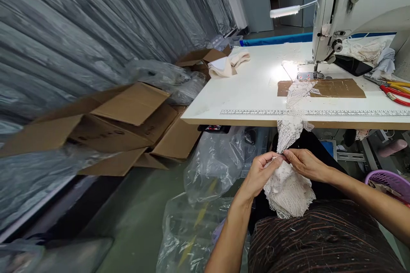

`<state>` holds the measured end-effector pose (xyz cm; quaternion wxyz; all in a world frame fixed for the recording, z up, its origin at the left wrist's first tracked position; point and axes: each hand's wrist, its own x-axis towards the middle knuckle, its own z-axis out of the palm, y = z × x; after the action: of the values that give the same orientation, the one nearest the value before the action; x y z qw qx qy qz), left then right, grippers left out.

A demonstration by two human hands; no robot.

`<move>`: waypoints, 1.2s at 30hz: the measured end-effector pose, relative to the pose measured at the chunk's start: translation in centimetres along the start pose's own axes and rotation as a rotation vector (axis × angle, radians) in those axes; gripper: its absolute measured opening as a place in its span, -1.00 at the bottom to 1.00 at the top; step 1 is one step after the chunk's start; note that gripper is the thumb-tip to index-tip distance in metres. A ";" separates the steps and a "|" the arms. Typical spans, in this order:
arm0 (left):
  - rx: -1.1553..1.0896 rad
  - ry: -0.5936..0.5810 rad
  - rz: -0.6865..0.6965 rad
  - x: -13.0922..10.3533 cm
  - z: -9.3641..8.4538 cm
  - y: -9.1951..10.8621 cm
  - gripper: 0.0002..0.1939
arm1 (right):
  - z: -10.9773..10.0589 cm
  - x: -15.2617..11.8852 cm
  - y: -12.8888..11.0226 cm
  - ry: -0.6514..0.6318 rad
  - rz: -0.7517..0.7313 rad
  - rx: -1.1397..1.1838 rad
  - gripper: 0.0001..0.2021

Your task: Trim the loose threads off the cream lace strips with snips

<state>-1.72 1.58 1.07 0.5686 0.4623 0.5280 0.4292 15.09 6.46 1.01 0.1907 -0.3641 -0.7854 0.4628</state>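
Observation:
Cream lace fabric (290,192) is bunched over my lap, and a strip of it runs up over the table edge to the sewing machine (323,30). My left hand (261,172) pinches the lace from the left, thumb pressed against the fingers. From the right, my right hand (304,164) pinches the same spot, its fingertips almost meeting the left ones. A small dark bit shows between the fingertips, too small to name. The strip's upper end lies by the presser foot (316,70), over a brown cardboard piece (339,88).
Red- and yellow-handled tools (393,89) lie at the table's right. Folded cream fabric (229,65) sits at its far left corner. An open cardboard box (128,115) stands left of the table (250,94); plastic bags (218,166) hang below. A purple basket (389,179) is at right.

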 end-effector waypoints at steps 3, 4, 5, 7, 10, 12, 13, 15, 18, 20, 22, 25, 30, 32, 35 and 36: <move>0.002 0.006 0.019 0.1 -0.1 0.0 -0.60 | 0.2 0.4 0.0 0.016 0.028 -0.022 -0.47; -0.001 0.004 0.018 0.1 -0.2 0.0 -0.61 | 0.4 0.5 0.0 0.024 0.038 -0.020 -0.47; -0.006 0.001 0.014 0.2 -0.2 0.0 -0.61 | 0.5 0.5 0.1 0.031 0.046 -0.012 -0.47; -0.024 -0.004 0.000 0.2 -0.1 0.0 -0.61 | 0.7 0.4 0.2 0.046 0.056 0.016 -0.46; -0.074 -0.003 -0.040 -0.2 0.2 0.0 -0.59 | 0.7 -0.5 0.3 0.027 0.063 0.088 -0.45; -0.116 -0.010 -0.086 -0.6 0.5 -0.1 -0.57 | 0.5 -1.6 0.2 -0.050 0.066 0.162 -0.47; -0.119 -0.019 -0.105 -0.8 0.7 -0.2 -0.55 | 0.3 -2.2 0.1 -0.109 0.069 0.200 -0.48; -0.063 -0.017 -0.096 -0.8 0.9 -0.6 -0.56 | -0.3 -3.6 -0.2 -0.249 0.095 0.247 -0.52; 0.090 0.117 0.018 0.5 0.7 -1.5 -0.58 | -1.5 -5.2 -0.6 -0.368 0.164 0.136 -0.61; 0.150 0.275 0.101 2.2 0.4 -1.9 -0.50 | -2.3 -5.6 -0.7 -0.313 0.165 -0.008 -0.66; 0.159 0.357 0.161 4.1 0.2 -1.9 -0.48 | -2.9 -5.4 -0.8 -0.217 0.133 -0.074 -0.69; 0.117 0.282 0.231 5.9 0.4 -1.4 -0.59 | -3.4 -4.5 -1.0 -0.085 0.074 -0.010 -0.69; 0.401 0.266 0.355 4.1 2.3 -1.1 -0.82 | -3.6 -2.9 -1.2 0.255 -0.041 -0.044 -0.74; 0.577 0.256 0.460 2.4 3.2 -1.4 -0.80 | -3.4 -2.3 -1.0 0.372 -0.030 -0.076 -0.75; 0.726 0.159 0.665 0.5 4.0 -1.6 -0.78 | -2.9 -1.6 -0.6 0.463 0.035 -0.078 -0.74; 0.738 0.125 0.710 0.1 4.0 -1.5 -0.78 | -2.7 -1.4 -0.4 0.471 0.049 -0.072 -0.75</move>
<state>2.27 1.05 -0.33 0.1541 0.7563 0.4878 0.4078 17.60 6.85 2.80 0.3443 -0.4874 -0.7261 0.3415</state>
